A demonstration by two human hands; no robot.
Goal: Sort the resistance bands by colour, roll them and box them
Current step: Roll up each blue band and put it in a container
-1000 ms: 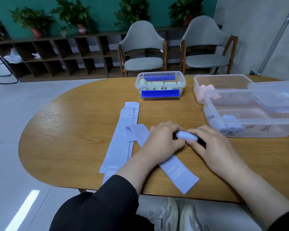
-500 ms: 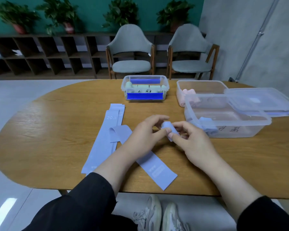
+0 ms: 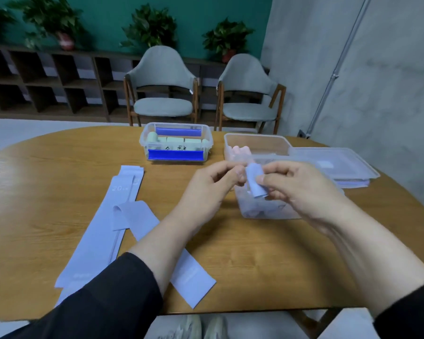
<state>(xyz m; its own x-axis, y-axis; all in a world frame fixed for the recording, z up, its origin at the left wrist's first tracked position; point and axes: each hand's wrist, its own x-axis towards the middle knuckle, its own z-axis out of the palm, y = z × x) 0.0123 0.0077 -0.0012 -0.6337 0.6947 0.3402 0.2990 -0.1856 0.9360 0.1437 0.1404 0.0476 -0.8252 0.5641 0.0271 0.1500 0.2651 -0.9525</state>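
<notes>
A rolled lilac band (image 3: 255, 182) is held in the air above the near clear box (image 3: 262, 211). My right hand (image 3: 301, 189) pinches it between thumb and fingers. My left hand (image 3: 211, 187) touches its left end with curled fingertips. The near box holds lilac rolls, partly hidden by my hands. Flat lilac bands (image 3: 108, 216) lie on the table (image 3: 47, 182) to the left, and one (image 3: 189, 277) runs under my left forearm. A box (image 3: 257, 144) behind holds pink rolls (image 3: 240, 151).
A lidded clear box with blue clips (image 3: 175, 143) holds pale green rolls at the table's far middle. Loose clear lids (image 3: 333, 165) lie stacked at the right. Two grey chairs and a low shelf stand beyond the table.
Both hands have lifted the rolled lilac band off the table and carried it up and right, over the near box. The view has swung to the right.
</notes>
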